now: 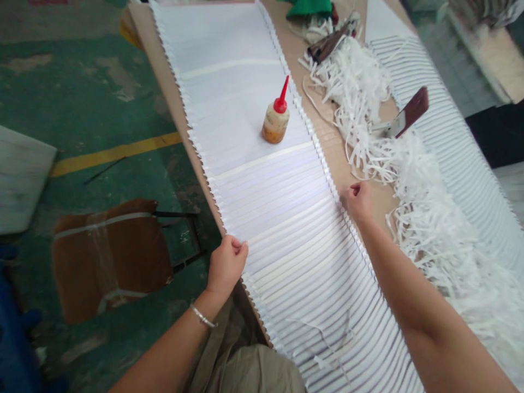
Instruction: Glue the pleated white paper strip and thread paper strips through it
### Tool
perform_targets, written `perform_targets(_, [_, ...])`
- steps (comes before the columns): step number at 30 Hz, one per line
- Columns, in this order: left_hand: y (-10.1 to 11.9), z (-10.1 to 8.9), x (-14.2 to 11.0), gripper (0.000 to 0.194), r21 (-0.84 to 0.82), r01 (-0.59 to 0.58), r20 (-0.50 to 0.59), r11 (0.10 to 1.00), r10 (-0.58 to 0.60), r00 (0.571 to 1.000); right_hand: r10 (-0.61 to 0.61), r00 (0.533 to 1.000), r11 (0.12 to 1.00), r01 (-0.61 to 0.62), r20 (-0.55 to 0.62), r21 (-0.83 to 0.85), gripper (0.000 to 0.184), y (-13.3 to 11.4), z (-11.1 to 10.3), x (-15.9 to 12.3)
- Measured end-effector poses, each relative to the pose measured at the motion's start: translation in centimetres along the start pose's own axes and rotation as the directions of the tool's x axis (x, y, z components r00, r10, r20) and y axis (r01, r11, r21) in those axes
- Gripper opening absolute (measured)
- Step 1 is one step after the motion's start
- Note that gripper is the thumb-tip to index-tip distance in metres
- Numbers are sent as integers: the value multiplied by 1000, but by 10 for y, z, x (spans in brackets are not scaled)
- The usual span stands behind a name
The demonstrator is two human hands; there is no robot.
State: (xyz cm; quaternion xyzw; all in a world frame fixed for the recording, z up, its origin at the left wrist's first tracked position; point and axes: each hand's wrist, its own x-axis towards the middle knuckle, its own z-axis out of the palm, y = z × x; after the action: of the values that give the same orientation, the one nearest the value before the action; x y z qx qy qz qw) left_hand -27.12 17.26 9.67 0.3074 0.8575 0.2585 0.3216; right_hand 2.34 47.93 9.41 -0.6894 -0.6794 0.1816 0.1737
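Note:
A long white panel (pixel 245 114) crosses the table, its lower part covered in rows of narrow white strips (pixel 303 273) with knotted or folded ends along both long edges. My left hand (pixel 229 262), thumb and finger pinched together, is at the panel's left edge, by the strip ends. Across from it, my right hand (pixel 360 201) is closed just beyond the right edge, fingers curled in. Whatever either hand pinches is too small or hidden to make out. A squeeze bottle (pixel 275 124) with a red nozzle and amber liquid stands upright on the panel, beyond both hands.
Loose white strips (pixel 446 234) are heaped along the right of the brown tabletop (pixel 327 142). A brush (pixel 411 112) with a dark red end lies on them. Another striped panel (pixel 434 98) lies farther right. A brown chair (pixel 112 256) stands left on the green floor.

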Motion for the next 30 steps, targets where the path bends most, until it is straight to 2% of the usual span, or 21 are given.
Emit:
perform_targets(3, [1,-7,0,17,-24,-31,13,999,32,999,-59,991,987,39,-124,-158,28,13,-6,32])
perform_targets(6, [11,-8,-3,15,-54,-103,84,993,107,991,-110,991,955,84,-75,-285,24,24,-7,56])
perform_targets(9, [29,-2,-5,16,-101,-154,176,983,170,970,-150,989,935,137,-15,-328,20,29,-18,51])
perform_targets(11, [45,5,-7,17,-146,-194,251,970,226,941,-247,968,916,249,45,-314,17,25,-34,23])
perform_targets(12, [54,9,-9,17,-173,-228,287,958,270,919,-318,943,897,333,99,-291,16,20,-44,2])
perform_targets(14, [73,15,-14,18,-239,-327,329,914,393,859,-449,862,840,497,236,-217,13,3,-62,-52])
perform_targets(16, [90,19,-20,24,-314,-433,344,845,527,777,-543,744,786,614,390,-76,10,-21,-73,-110])
perform_targets(17, [97,19,-23,28,-342,-470,362,814,576,733,-565,692,774,633,448,-1,10,-34,-76,-137])
perform_targets(18, [102,18,-26,29,-362,-493,395,791,609,688,-565,662,781,622,493,60,11,-47,-76,-161])
perform_targets(20, [105,11,-29,26,-369,-496,485,786,617,620,-519,652,829,541,553,140,13,-70,-71,-198])
perform_targets(21, [102,5,-30,24,-357,-483,527,799,599,602,-485,663,858,487,570,163,14,-80,-67,-210])
perform_targets(23, [91,-9,-28,26,-330,-433,583,839,541,606,-428,679,898,395,596,195,16,-94,-59,-223])
perform_targets(25, [73,-26,-24,30,-326,-345,606,880,475,638,-403,662,912,348,632,217,19,-102,-55,-223])
perform_targets(28, [43,-49,-13,27,-342,-177,612,923,362,703,-371,623,927,289,689,238,26,-100,-56,-206])
perform_targets(30, [25,-58,-6,24,-344,-79,585,936,280,761,-322,640,946,237,697,220,29,-91,-61,-186])
